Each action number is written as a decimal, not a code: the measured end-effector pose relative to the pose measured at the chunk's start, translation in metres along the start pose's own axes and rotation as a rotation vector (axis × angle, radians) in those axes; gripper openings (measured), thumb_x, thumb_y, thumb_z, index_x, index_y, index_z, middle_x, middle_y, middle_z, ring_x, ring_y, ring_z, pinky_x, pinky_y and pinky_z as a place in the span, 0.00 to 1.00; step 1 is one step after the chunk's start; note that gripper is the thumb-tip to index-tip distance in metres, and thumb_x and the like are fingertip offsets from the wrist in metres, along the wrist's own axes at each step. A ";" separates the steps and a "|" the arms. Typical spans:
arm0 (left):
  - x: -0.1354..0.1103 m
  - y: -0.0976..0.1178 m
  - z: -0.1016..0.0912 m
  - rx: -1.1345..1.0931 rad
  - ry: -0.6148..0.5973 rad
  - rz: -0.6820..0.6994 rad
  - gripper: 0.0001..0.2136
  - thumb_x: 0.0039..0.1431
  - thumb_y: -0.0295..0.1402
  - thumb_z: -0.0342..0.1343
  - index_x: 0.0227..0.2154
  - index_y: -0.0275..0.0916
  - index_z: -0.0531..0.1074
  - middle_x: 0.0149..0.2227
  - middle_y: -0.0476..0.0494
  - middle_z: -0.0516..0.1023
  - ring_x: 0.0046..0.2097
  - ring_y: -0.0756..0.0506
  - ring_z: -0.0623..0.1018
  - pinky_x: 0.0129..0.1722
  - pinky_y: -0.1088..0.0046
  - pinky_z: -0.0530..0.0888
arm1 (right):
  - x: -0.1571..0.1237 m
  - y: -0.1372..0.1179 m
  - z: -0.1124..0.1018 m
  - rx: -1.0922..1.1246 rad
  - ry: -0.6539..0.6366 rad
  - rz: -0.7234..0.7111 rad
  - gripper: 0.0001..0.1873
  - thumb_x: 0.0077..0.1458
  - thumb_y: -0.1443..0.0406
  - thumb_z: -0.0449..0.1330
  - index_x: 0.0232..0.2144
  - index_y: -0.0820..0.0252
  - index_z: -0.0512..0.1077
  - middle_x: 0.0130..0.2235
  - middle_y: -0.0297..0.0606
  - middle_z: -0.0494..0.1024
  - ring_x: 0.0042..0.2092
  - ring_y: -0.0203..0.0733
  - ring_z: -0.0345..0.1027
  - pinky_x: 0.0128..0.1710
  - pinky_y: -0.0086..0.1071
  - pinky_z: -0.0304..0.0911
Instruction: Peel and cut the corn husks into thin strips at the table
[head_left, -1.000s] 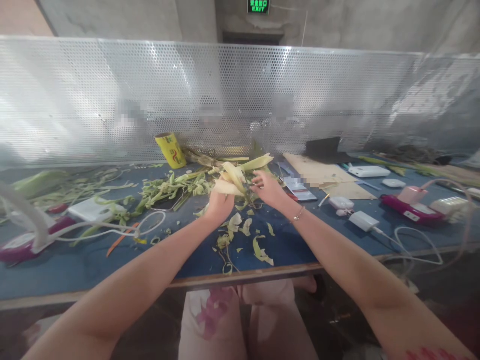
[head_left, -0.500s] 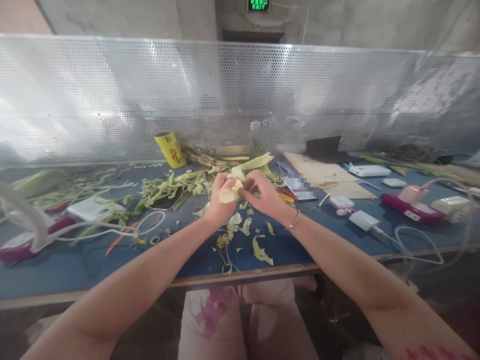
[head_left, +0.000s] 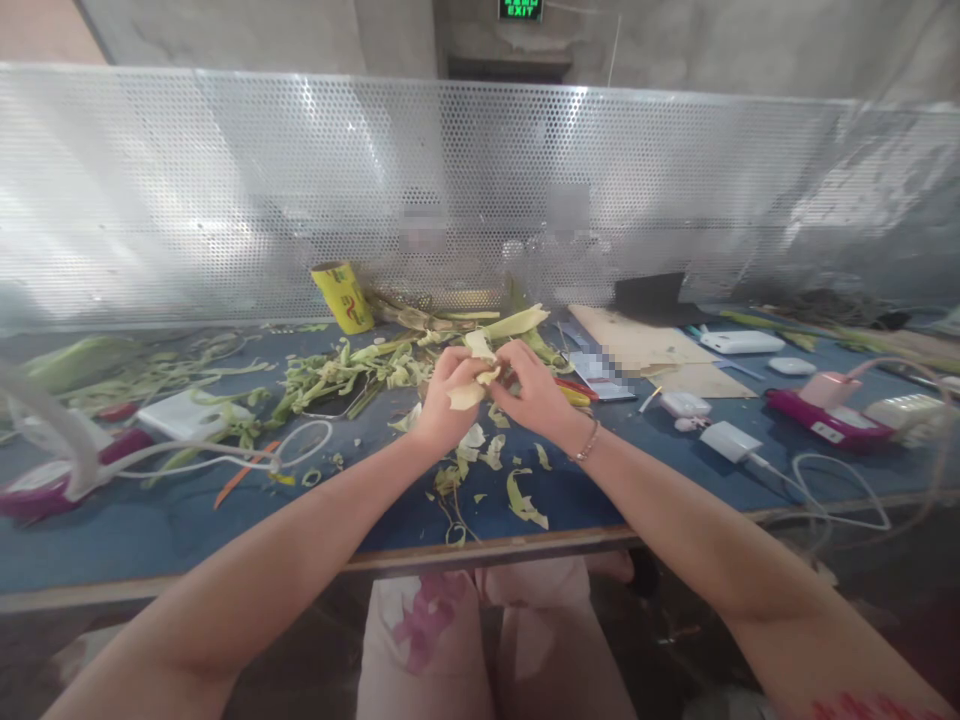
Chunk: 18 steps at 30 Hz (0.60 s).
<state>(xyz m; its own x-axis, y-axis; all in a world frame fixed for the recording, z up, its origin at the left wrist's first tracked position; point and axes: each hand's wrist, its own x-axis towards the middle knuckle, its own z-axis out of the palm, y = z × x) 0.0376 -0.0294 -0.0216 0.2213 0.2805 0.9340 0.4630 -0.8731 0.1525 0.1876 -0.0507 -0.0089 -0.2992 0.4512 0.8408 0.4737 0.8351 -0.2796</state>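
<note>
Middle of the desk (head_left: 570,500), left hand (head_left: 445,402) has a pale leafy strip (head_left: 466,396) pinched, right hand (head_left: 538,398) curled against it, can't tell its grip. Yellow tube (head_left: 343,300) by the back edge, print's unreadable; green sign (head_left: 520,10) behind says EXIT.

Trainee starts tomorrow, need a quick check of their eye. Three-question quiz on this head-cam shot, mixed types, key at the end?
1. Multiple choice: what is between the left hand and the right hand? A) a yellow cup B) a pale leaf C) a white charger
2. True or false: the bracelet is worn on the left wrist.
3. Fill in: the lit green sign above the mesh screen shows the English word ____.

Key:
1. B
2. False; the bracelet is on the right.
3. EXIT
</note>
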 end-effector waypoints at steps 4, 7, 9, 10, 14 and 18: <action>0.004 0.003 -0.004 -0.017 -0.025 0.042 0.05 0.52 0.24 0.52 0.32 0.40 0.67 0.35 0.44 0.68 0.39 0.48 0.71 0.35 0.71 0.71 | 0.001 0.002 0.001 -0.037 0.027 -0.031 0.06 0.54 0.68 0.51 0.27 0.56 0.56 0.29 0.34 0.62 0.34 0.39 0.59 0.34 0.36 0.60; 0.004 0.004 -0.006 -0.055 -0.024 -0.014 0.05 0.54 0.24 0.50 0.33 0.39 0.66 0.35 0.44 0.68 0.38 0.48 0.70 0.34 0.72 0.71 | 0.001 0.004 0.000 -0.010 0.065 0.007 0.06 0.54 0.68 0.51 0.27 0.56 0.57 0.28 0.34 0.63 0.32 0.39 0.59 0.33 0.35 0.59; 0.003 0.004 -0.006 -0.080 -0.034 -0.069 0.04 0.54 0.25 0.50 0.33 0.40 0.66 0.34 0.44 0.69 0.38 0.49 0.70 0.33 0.73 0.71 | 0.001 0.004 -0.001 0.016 0.090 0.054 0.06 0.53 0.69 0.52 0.26 0.57 0.57 0.28 0.33 0.64 0.31 0.38 0.59 0.32 0.34 0.58; 0.003 0.004 -0.005 -0.095 -0.039 -0.107 0.04 0.54 0.26 0.50 0.33 0.40 0.66 0.35 0.45 0.70 0.38 0.49 0.71 0.33 0.73 0.70 | 0.001 0.004 -0.001 0.032 0.098 0.078 0.06 0.52 0.69 0.52 0.25 0.57 0.57 0.28 0.33 0.64 0.31 0.38 0.59 0.32 0.34 0.58; 0.002 0.002 -0.001 -0.181 0.008 -0.326 0.03 0.54 0.29 0.52 0.32 0.39 0.67 0.33 0.46 0.72 0.35 0.49 0.72 0.33 0.73 0.69 | 0.002 0.000 -0.003 0.101 0.088 0.143 0.08 0.52 0.70 0.52 0.24 0.57 0.56 0.29 0.34 0.67 0.32 0.37 0.60 0.34 0.33 0.58; 0.004 0.001 0.003 -0.194 0.068 -0.494 0.03 0.53 0.30 0.53 0.30 0.38 0.66 0.30 0.47 0.72 0.33 0.49 0.72 0.35 0.71 0.69 | 0.002 -0.001 -0.004 0.140 0.063 0.180 0.07 0.52 0.69 0.52 0.24 0.57 0.57 0.32 0.35 0.70 0.35 0.38 0.63 0.37 0.34 0.59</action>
<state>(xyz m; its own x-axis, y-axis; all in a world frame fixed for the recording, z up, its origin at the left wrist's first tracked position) 0.0410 -0.0281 -0.0188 -0.0416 0.6564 0.7533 0.3291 -0.7029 0.6306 0.1893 -0.0522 -0.0053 -0.1659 0.5798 0.7977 0.3935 0.7806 -0.4855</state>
